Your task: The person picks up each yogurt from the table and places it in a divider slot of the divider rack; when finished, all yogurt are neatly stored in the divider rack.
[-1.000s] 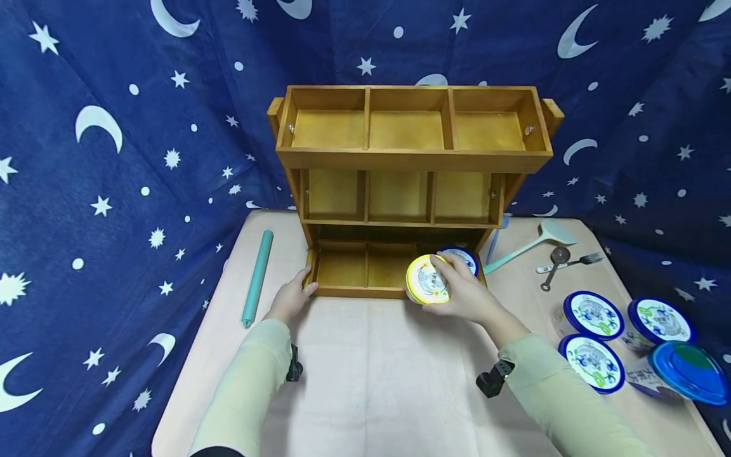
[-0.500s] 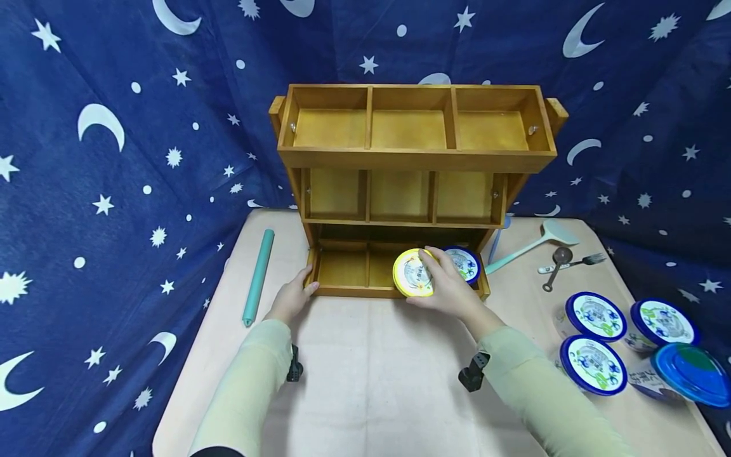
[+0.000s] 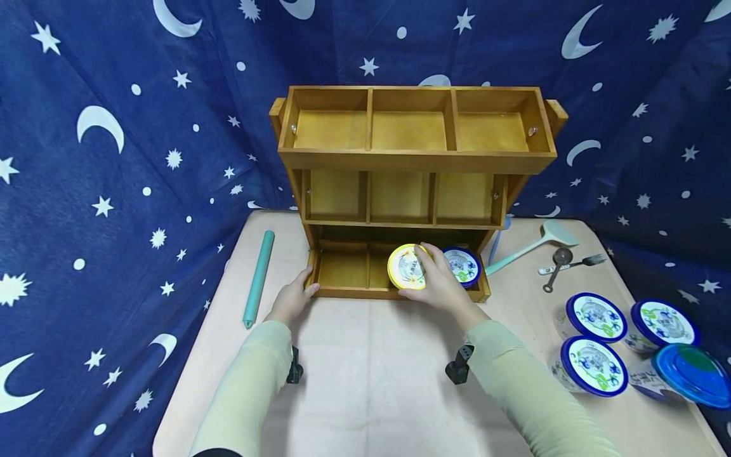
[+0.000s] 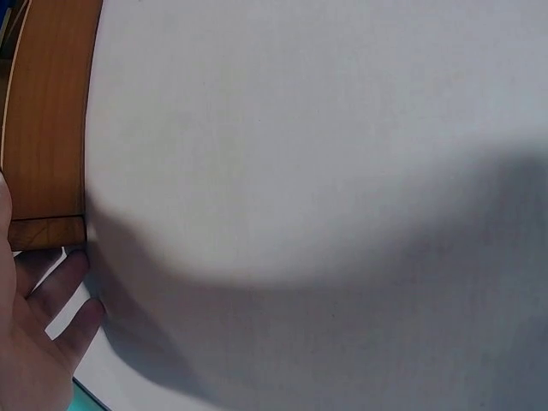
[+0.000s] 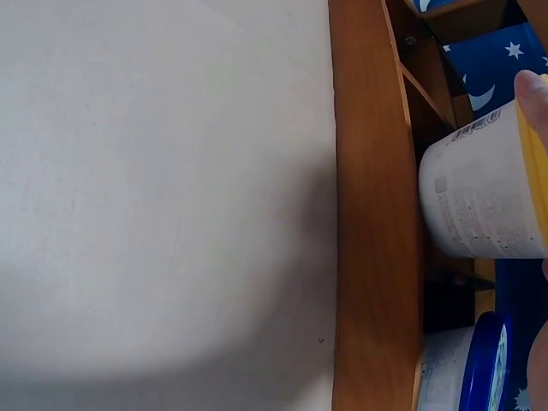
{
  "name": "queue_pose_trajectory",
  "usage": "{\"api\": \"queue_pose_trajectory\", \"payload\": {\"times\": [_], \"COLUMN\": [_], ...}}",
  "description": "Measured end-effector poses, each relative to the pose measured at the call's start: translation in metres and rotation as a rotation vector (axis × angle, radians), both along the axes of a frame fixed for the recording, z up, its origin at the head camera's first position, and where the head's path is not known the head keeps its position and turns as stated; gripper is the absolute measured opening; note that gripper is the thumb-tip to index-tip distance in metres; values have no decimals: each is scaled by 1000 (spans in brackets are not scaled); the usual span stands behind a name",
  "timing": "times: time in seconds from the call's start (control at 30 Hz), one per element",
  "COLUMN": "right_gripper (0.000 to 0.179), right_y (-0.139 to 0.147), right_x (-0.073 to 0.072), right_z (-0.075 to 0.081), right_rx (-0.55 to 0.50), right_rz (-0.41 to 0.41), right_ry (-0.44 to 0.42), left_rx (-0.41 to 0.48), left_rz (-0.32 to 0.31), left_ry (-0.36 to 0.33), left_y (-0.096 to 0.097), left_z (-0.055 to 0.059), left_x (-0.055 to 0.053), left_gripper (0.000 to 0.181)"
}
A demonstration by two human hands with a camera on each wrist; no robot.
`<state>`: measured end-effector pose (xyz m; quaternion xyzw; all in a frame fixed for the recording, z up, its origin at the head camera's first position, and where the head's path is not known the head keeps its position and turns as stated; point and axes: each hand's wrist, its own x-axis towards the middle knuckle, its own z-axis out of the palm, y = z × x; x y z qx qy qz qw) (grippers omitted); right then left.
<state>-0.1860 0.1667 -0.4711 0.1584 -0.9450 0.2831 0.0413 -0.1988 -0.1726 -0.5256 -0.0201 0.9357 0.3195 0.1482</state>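
A three-tier wooden organizer [image 3: 416, 162] stands at the back of the table. My left hand [image 3: 291, 296] holds the left end of its bottom tier, with the fingers [image 4: 60, 287] against the end panel in the left wrist view. My right hand [image 3: 438, 279] grips a white tub with a yellow lid [image 3: 407, 267], fingers over the lid's right side. This tub is over the middle compartment of the bottom tier, tilted; its base [image 5: 449, 193] sits behind the front board in the right wrist view. A blue-lidded tub [image 3: 462, 266] fills the right compartment beside it.
Several blue-lidded tubs [image 3: 596, 315] stand at the right, with a bigger blue lid [image 3: 691, 374] near the edge. Behind them lie a pale green spatula [image 3: 556, 233], a dark spoon [image 3: 561, 257] and a fork [image 3: 591, 259]. A teal rod [image 3: 259, 279] lies left.
My right hand has carried the yellow-lidded tub left and slightly back, from in front of the right compartment to the middle one. The left hand has stayed on the organizer's end.
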Motion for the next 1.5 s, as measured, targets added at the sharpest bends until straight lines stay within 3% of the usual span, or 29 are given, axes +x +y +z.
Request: {"api": "queue_pose_trajectory", "payload": {"times": [0.57,0.97,1.5], "right_gripper": [103,101,103], "right_y": [-13,-13,-2], "right_x": [-10,-13,-16], "right_z": [-17,-23,-24], "right_rx": [-8,22,79], "right_rz": [-16,-55,48], "right_ry": [-36,-101,-101], "left_rx": [26,9,3], "left_rz": [8,6,-1], "left_ry": [2,-13,8], "left_y": [-5,-3,0], "left_z": [-4,-6,-4], "left_x": [2,-1,1], "left_gripper": [61,62,61]}}
